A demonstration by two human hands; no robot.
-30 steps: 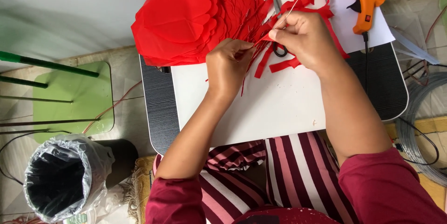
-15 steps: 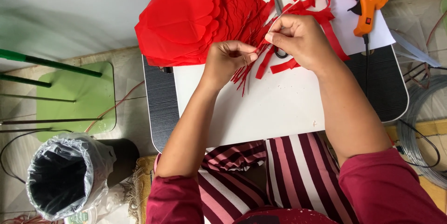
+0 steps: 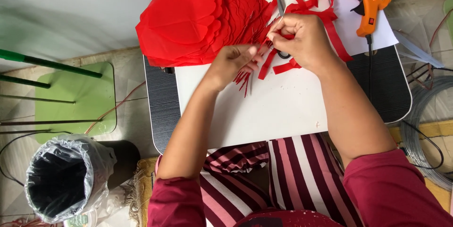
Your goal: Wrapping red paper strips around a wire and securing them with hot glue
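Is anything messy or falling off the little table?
A bit. The stack of red scalloped paper petals hangs past the far left corner of the white tabletop. Loose red paper strips lie tangled by the right hand, and thin red slivers lie scattered under the left hand. Nothing looks torn or spilled.

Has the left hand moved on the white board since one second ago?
Yes. The left hand moved up toward the right hand and the red paper stack, judged against the white board.
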